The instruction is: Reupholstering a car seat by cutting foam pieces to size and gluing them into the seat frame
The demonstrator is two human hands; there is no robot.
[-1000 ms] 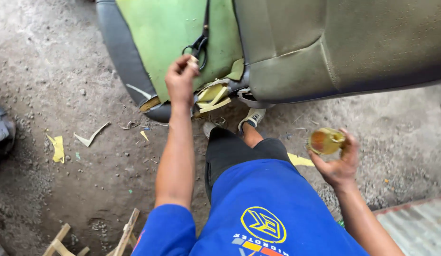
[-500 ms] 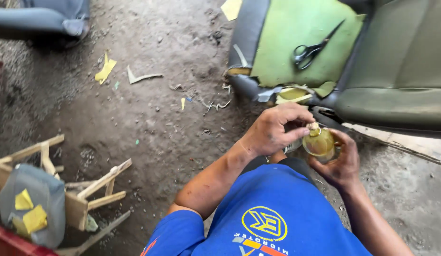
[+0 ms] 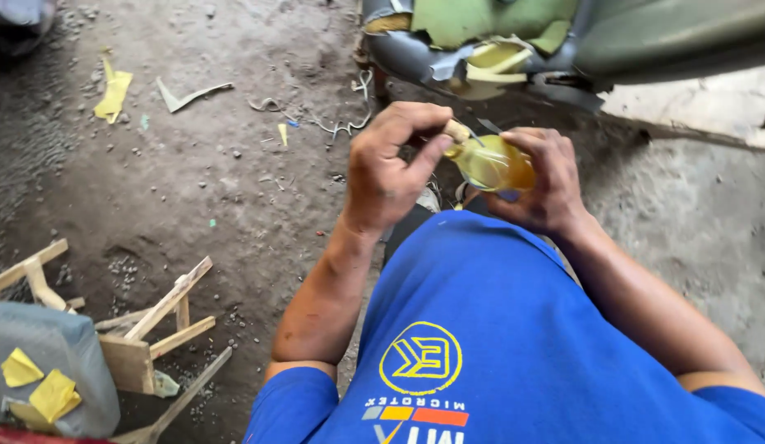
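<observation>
**Glue pot in hand, stick going in**

Right hand [image 3: 540, 182] cups small round pot of yellow glue [image 3: 491, 163] above lap. Left hand [image 3: 392, 168] fingers pinch thin wooden stick [image 3: 458, 131] at its rim. Torn grey-green seat [image 3: 514, 41] beyond: foam exposed, unglued.

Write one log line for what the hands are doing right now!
left hand: pinching a small stick at the tin's mouth | right hand: holding yellow tin | seat: torn, ahead | ground: dirt, scraps
</observation>
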